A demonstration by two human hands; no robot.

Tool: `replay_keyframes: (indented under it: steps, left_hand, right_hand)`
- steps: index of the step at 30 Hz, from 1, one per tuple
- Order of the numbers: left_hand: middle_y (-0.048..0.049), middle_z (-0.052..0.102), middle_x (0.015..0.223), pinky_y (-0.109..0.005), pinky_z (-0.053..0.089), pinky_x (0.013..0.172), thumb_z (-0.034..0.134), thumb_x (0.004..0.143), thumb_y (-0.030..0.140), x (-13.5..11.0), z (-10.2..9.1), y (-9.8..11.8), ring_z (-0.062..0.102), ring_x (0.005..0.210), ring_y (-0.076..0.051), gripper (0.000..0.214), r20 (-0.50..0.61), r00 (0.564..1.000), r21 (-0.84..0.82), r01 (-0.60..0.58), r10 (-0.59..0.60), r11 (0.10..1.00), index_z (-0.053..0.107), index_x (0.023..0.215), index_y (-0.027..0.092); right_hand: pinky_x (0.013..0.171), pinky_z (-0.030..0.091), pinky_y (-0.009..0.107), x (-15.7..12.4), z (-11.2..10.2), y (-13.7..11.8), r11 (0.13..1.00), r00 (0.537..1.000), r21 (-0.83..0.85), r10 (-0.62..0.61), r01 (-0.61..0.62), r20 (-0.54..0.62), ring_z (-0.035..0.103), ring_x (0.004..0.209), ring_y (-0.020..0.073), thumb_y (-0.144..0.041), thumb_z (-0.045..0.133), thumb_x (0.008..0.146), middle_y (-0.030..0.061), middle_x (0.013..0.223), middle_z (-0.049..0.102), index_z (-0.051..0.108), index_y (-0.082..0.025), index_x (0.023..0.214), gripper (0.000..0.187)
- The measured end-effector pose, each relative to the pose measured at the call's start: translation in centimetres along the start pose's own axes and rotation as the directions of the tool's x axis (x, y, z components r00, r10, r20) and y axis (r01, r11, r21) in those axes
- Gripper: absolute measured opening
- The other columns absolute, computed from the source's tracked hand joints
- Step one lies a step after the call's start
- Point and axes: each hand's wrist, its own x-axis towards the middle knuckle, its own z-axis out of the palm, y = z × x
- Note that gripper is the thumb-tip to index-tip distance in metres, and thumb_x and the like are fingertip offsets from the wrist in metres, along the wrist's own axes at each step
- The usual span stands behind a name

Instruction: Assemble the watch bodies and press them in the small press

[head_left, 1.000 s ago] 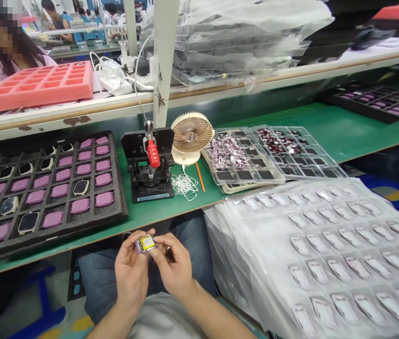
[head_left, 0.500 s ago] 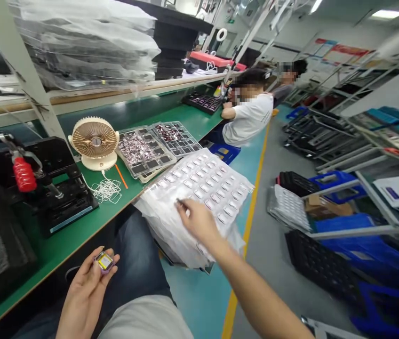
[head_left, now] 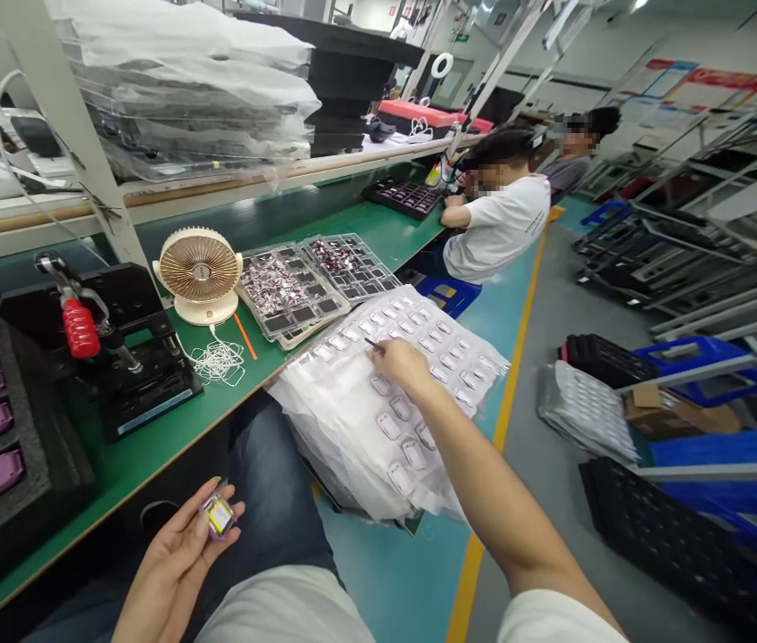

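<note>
Left hand (head_left: 174,564) palm-up above the lap, fingers half-curled, cradling a small purple-framed module with yellow battery (head_left: 219,515). Right hand (head_left: 403,364), fingers closed in a pinch on a thin dark tool (head_left: 373,343), just over stacked clear blister sheets (head_left: 378,438).

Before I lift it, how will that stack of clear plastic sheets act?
The stack of clear plastic sheets will probably feel floppy, since it sags over the bench edge. It looks light for its bulk. The glossy layers may slide apart, so your right hand alone might lose some.
</note>
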Motion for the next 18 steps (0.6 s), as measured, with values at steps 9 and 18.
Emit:
replay_keyframes:
  steps: [9,18]
  left_hand:
    - [-0.0219,0.072,0.136,-0.038,0.066,0.086,0.091,0.077,0.033,0.3,1.0,0.9,0.073,0.118,-0.039,0.045,0.106,0.992,0.003,-0.072,0.071,0.997,0.081,0.119,0.017]
    - [-0.0209,0.078,0.119,-0.041,0.064,0.084,0.091,0.078,0.032,-0.2,1.8,1.7,0.075,0.108,-0.036,0.044,0.221,0.97,0.026,-0.11,0.102,0.994,0.082,0.118,0.015]
  right_hand:
    - [0.079,0.049,0.033,-7.1,-3.3,-4.0,0.967,0.971,0.182,-0.14,0.176,-0.193,0.069,0.095,0.0274,-0.039,0.039,0.11,0.0133,0.103,0.074,0.072,-0.017,0.109,0.041]
    - [0.073,0.052,0.032,-21.2,4.4,-16.5,0.313,0.777,0.852,-0.609,0.419,-0.158,0.067,0.077,0.0208,-0.039,0.051,0.108,0.0034,0.083,0.071,0.071,-0.023,0.088,0.032]
